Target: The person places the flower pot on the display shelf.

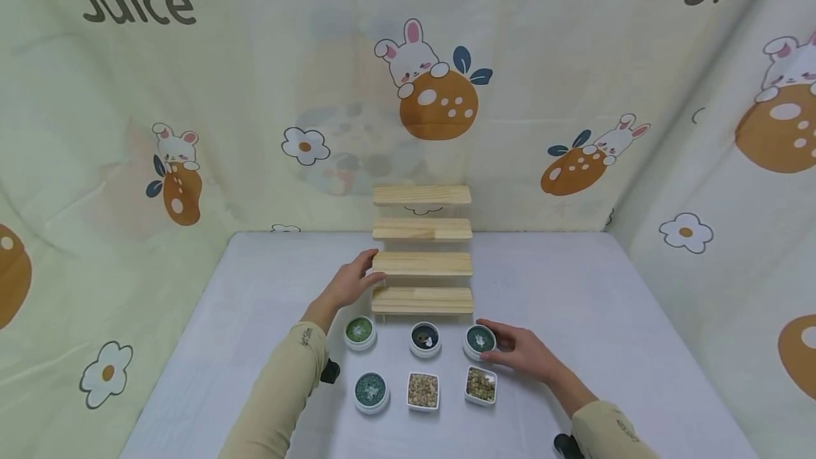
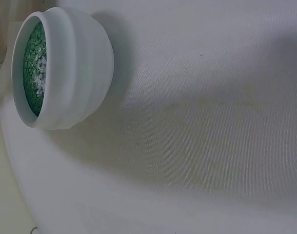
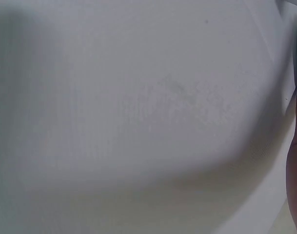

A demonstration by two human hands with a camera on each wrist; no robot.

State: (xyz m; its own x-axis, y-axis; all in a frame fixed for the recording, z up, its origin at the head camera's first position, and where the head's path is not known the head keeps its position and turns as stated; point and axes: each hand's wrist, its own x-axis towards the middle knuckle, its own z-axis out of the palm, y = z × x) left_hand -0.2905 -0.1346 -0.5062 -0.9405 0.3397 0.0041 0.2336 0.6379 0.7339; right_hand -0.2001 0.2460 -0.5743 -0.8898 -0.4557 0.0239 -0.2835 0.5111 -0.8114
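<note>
Nearest the camera, the left sleeve (image 1: pixel 274 388) and right sleeve (image 1: pixel 608 431) cross a tabletop (image 1: pixel 548 275) spread with white cloth. A curtain (image 1: pixel 255 91) printed with rabbits, fruit and flowers rises behind its far edge. In the head view a wooden rack (image 1: pixel 422 264) of four boards stands near the middle of that far edge. The left hand (image 1: pixel 346 283) is at the rack's left end, thumb spread from fingers; whether it grips a board I cannot tell. The right hand (image 1: pixel 519 353) pinches the teal pot (image 1: pixel 479 338) between thumb and fingers, just off the rack's near right corner. In a row with it stand the black pot (image 1: pixel 424 338) and green pot (image 1: pixel 360 331); nearer are a round pot (image 1: pixel 371 392) and two square pots (image 1: pixel 423 391). White cloth stretches from the rack to both far corners, and from the right hand to the right edge.

The left wrist view adds the side wall of a white pot (image 2: pixel 77 68), with green grains and white bits inside.

The right wrist view gives mostly cloth and soft shadow, part of the right hand showing beside a sliver of something pale.
</note>
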